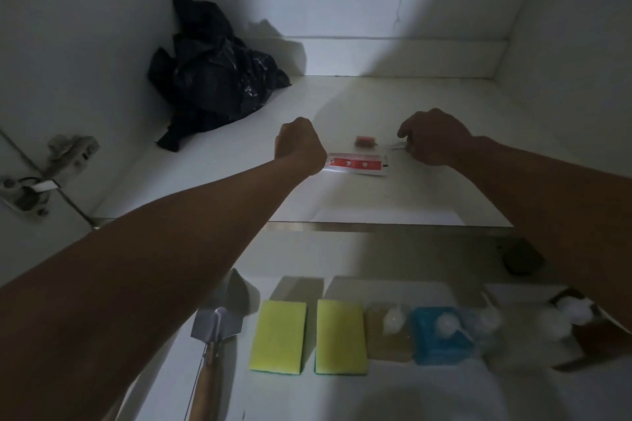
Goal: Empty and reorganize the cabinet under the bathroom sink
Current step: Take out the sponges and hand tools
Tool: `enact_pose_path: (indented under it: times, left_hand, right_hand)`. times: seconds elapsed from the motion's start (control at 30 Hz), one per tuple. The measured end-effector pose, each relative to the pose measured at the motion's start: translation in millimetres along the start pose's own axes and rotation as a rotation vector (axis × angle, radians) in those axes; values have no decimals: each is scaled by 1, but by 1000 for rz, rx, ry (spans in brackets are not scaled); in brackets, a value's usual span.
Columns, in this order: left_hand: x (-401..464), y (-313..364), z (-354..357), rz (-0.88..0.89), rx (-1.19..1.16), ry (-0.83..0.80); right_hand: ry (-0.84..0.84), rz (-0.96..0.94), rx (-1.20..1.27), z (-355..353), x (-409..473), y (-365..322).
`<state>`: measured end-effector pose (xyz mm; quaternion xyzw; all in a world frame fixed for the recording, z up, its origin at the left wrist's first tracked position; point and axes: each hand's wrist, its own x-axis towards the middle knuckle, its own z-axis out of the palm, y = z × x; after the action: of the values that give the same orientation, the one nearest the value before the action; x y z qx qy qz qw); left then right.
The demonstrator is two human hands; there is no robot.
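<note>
A dim white cabinet interior is seen, walled at nine, twelve and three o'clock, with its metal front lip at six o'clock. Most of the shelf floor lies bare; a crumpled black plastic bag is wedged in the corner at ten o'clock. Near the middle a red-and-white sachet lies flat, with a small pink item just beyond it.

The left hand is curled at the sachet's nine-o'clock end; whether that end is actually pinched cannot be told. The right hand pinches a thin, pale strip-like thing at three o'clock, too blurred to name.

A flat sachet is likely to slip from a weak grip, or to be pushed deeper if it is scraped rather than lifted. The pink item could be knocked away by either wrist. On withdrawal, a forearm dragged low over the lip could sweep the row laid on the floor at six o'clock: a small shovel, two yellow sponges, and the bottles. Room is widest toward one o'clock.
</note>
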<state>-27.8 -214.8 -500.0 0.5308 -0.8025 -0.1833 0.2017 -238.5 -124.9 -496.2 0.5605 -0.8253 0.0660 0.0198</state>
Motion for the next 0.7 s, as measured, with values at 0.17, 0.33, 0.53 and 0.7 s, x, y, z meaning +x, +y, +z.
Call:
enact_pose_path:
  times: [0.17,0.33,0.53,0.7]
  left_hand:
    - [-9,0,0,0,-183,-43]
    - [-31,14,-10,33,-377,-147]
    - [-103,52,-11,442,-344,-282]
    - [-176,44,17,707,-335,-486]
  right_hand:
    - [-57,-20,-69,-8,-24,-4]
    - [-161,28,-29,-39,-69,-10]
    - [-242,112,51,-78,-164,-10]
    - [-493,350,322,-53,-239,4]
